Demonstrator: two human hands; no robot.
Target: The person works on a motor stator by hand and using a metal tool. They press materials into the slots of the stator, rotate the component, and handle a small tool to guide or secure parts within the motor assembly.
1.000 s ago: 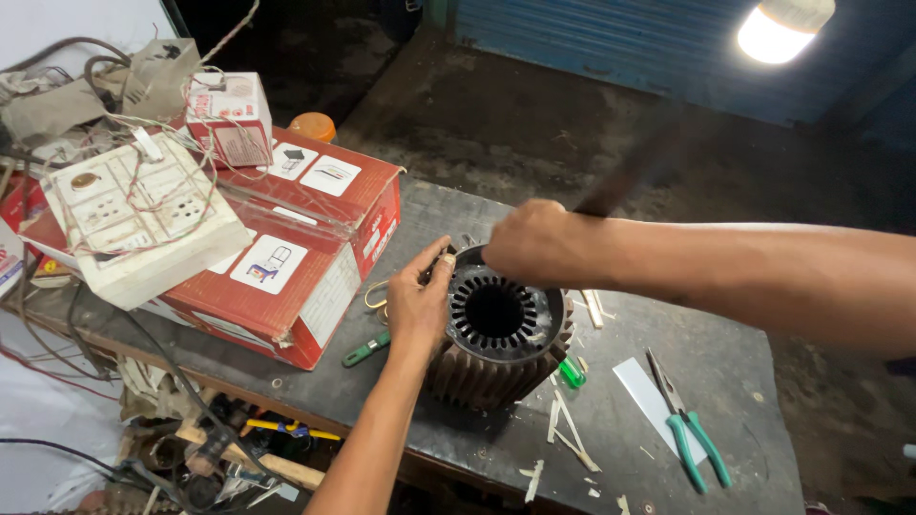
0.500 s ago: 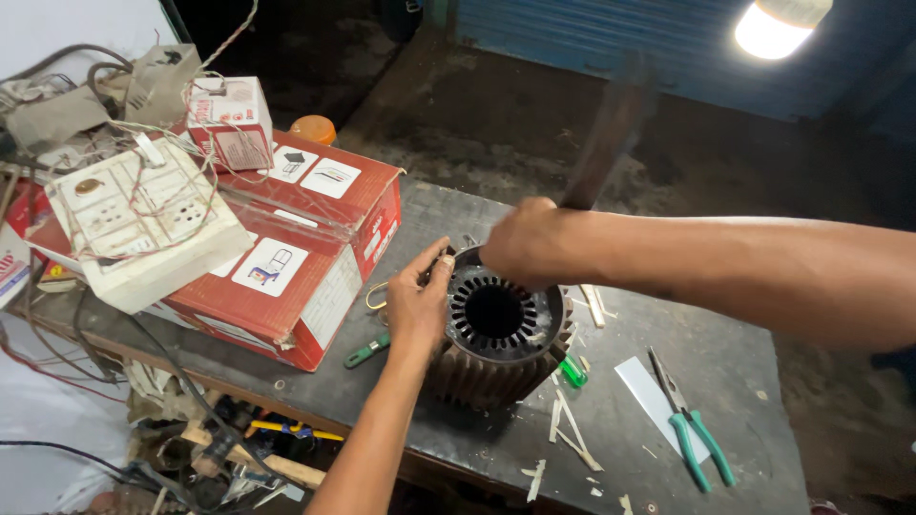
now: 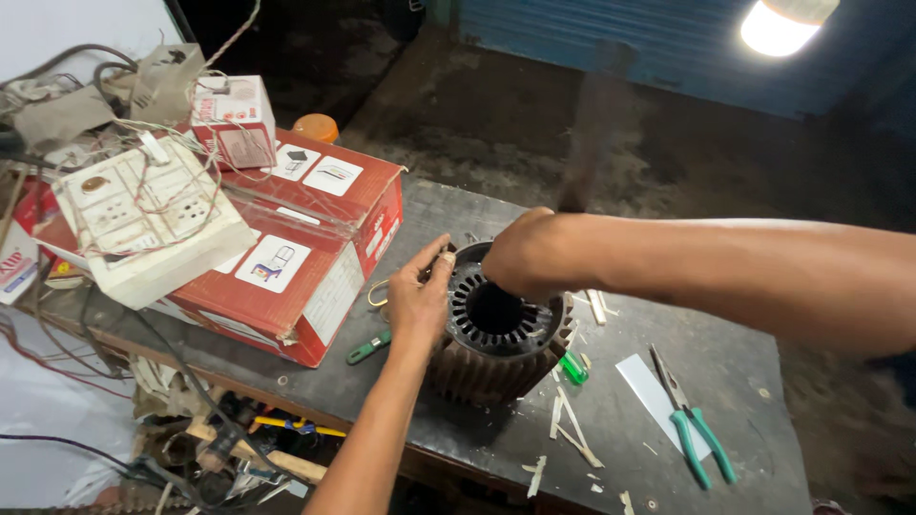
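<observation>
A ribbed, dark metal motor stator [image 3: 496,358] stands on the black table [image 3: 382,391], its slotted bore facing up. My left hand [image 3: 420,300] rests against the stator's left rim, fingertips pinching something small at the top edge. Over the far rim, my right hand [image 3: 530,253] is closed around a long dark tool [image 3: 592,124]. The tool points upward and is blurred by motion, so I cannot tell what kind it is.
A red cardboard box [image 3: 315,277] lies left of the stator with a white switch board [image 3: 143,219] and tangled wires on it. Green-handled pliers [image 3: 697,429], a white strip [image 3: 654,396], wood slivers [image 3: 572,429] and a green screwdriver [image 3: 367,348] lie nearby.
The blurred tool in my right hand has swung from leaning right to nearly upright. My left hand has stayed on the stator's rim.
</observation>
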